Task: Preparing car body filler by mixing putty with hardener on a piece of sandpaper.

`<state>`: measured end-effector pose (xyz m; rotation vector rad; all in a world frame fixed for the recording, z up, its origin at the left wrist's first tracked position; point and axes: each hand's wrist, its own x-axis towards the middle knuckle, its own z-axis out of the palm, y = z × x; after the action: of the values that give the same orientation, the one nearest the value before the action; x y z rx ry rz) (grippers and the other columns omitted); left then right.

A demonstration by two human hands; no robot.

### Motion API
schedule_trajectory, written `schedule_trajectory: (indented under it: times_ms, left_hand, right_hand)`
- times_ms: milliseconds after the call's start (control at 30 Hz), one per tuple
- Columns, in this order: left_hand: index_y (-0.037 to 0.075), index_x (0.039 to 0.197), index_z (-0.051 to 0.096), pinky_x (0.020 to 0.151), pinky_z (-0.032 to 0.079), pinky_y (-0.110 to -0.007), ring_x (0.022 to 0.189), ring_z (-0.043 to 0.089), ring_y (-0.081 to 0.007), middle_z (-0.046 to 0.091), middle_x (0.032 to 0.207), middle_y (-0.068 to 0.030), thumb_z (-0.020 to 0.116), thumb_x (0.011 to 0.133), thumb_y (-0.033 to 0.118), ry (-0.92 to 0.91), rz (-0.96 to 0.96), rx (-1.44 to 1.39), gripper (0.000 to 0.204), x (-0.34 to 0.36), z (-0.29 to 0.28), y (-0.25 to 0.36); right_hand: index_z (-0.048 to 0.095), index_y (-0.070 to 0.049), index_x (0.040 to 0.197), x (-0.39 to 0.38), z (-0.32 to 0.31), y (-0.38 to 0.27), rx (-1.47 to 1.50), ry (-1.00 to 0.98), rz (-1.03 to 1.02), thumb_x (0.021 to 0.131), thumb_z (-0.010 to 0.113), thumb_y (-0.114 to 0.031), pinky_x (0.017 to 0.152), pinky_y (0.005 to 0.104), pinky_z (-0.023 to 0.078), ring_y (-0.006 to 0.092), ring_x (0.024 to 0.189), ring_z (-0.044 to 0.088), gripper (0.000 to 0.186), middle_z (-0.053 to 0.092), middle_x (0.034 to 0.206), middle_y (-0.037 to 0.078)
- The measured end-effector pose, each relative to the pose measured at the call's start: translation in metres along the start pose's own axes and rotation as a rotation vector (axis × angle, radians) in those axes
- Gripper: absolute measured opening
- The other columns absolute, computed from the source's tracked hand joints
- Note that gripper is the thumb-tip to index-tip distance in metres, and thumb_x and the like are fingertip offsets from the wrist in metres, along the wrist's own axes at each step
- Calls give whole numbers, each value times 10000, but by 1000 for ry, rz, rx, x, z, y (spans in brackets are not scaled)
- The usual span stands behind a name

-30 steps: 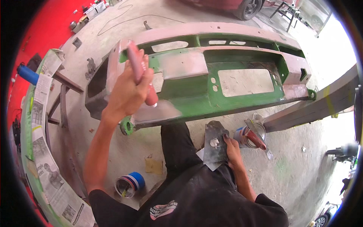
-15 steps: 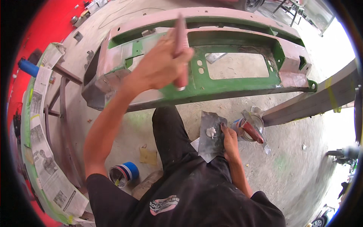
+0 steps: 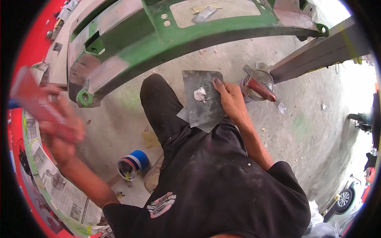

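My left hand [image 3: 67, 115], smeared by motion, is out at the far left with its fingers closed around a red squeeze tube [image 3: 39, 101]. My right hand [image 3: 233, 99] grips the right edge of a dark, flat mixing sheet [image 3: 194, 109] held above my lap, its thumb on top. A dollop of white paste [image 3: 200, 94] sits in the middle of that sheet. Paler pieces of sheet peek out below it. Just right of my right hand stands a can [image 3: 247, 93], with a red-handled scraper [image 3: 260, 88] lying across its top.
A green and pinkish vehicle frame part [image 3: 139, 49] arcs across the front. At the right juts a grey beam [image 3: 313, 51]. On the floor to the left lies a blue-banded can [image 3: 139, 158], near a newspaper-covered panel [image 3: 55, 178]. A wheel [image 3: 344, 199] shows at the lower right.
My left hand has swung from over the frame part to the far left, carrying the red tube. The view has tilted downward. My right hand still holds the sheet with the paste.
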<state>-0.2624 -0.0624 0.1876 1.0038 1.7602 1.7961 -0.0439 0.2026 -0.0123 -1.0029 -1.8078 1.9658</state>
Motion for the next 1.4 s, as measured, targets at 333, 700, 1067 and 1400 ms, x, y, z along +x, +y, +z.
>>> schedule_trajectory:
  times_ms: [333,700,1067,1400]
  left_hand:
    - [14,1138,560,461,350,-187,550,517,-45,559,742,5,729,861,428,-225,-473,-22,526,-51,87,-112]
    - [34,936,492,650,460,-229,711,526,-76,586,873,-30,815,791,162,-53,-252,320,376,-66,82,-110]
    - [-53,1283,480,553,515,-269,581,568,-129,618,893,-121,455,1029,370,-188,-498,-456,494,-59,65,-116]
    - [-32,1179,483,491,491,-287,528,555,-146,590,748,-117,572,987,271,-209,-467,-199,369,-49,55,-119]
  right_hand:
    - [563,28,729,-16,19,-2,-38,-17,-47,1016,511,-346,536,271,307,41,633,354,474,425,635,-69]
    - [503,-10,675,-14,49,4,-66,-84,-34,1014,517,-351,510,283,276,42,606,331,481,387,610,-69]
    - [458,-5,632,-7,55,11,-40,-84,-80,1003,536,-346,479,298,265,45,584,330,510,362,580,-55]
    - [533,105,750,-4,61,11,-148,-16,-153,970,544,-362,533,402,376,101,616,381,517,342,571,168]
